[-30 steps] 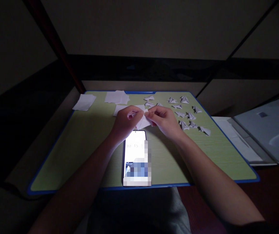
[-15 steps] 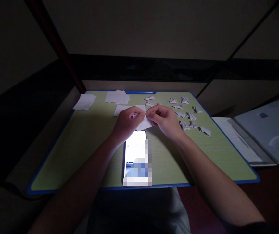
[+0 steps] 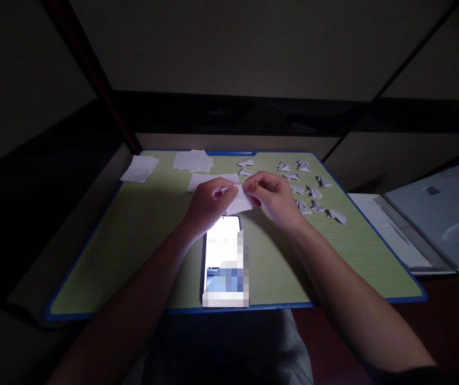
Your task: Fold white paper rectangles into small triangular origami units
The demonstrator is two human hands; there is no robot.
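Paper [image 3: 240, 202]: a small white piece, held just above the green board [image 3: 141, 235], beyond the lit phone [image 3: 222, 256].
Left hand [image 3: 209, 203]: fingers pinched its left edge.
Right hand [image 3: 273, 197]: fingers pinched its right edge.
Folded pieces [image 3: 311, 192]: scattered right of the hands.
Flat sheets [image 3: 191, 159]: lay at the far edge.

Left of board [image 3: 93, 256]: green surface is lying bare, open for passage.
Near edge: room is being blocked by the lit phone [image 3: 223, 256].
Right: space is being crowded by folded pieces [image 3: 313, 195].
Far edge: room is being taken by paper sheets [image 3: 191, 160].
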